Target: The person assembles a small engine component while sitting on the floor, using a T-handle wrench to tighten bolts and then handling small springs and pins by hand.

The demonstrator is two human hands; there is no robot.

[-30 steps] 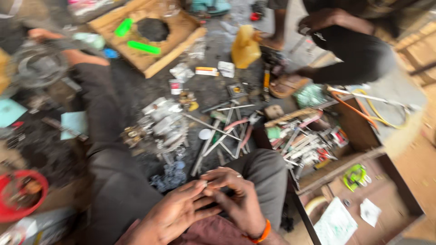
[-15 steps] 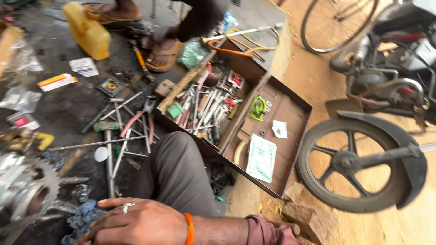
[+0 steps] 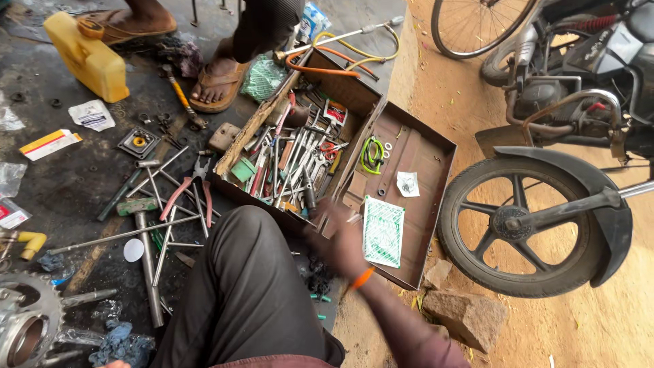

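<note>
Toolbox (image 3: 409, 225) lying open at about one o'clock from the bent knee (image 3: 238, 272), rusty metal, lid half flat toward the motorcycle wheel (image 3: 524, 225) at three o'clock. Packed with wrenches and screwdrivers (image 3: 286, 163) in the deep half; green cord (image 3: 371, 153), small white packet (image 3: 407, 184) and green-patterned paper (image 3: 383, 230) in the shallow half. Right hand (image 3: 340, 235) stretched over the box's near edge at centre — badly motion-blurred, fingers smeared, so cannot tell whether spread, closed or gripping anything. Orange wristband (image 3: 361, 278) just readable below it. Left hand barely there — a sliver of fingertip (image 3: 112, 364) cut off by the bottom edge at seven o'clock, state impossible to judge. Another person's sandalled foot (image 3: 218, 85) at eleven o'clock, body cropped by the top edge, beside a yellow jerrycan (image 3: 88, 58). Loose rods and pliers (image 3: 184, 197) scattered at nine o'clock, sprocket (image 3: 27, 327) clipped at the lower left corner. Half a second back: right hand resting low on the knee, sharp and still; now lifted and thrust forward to the box, view slightly tilted left.
</note>
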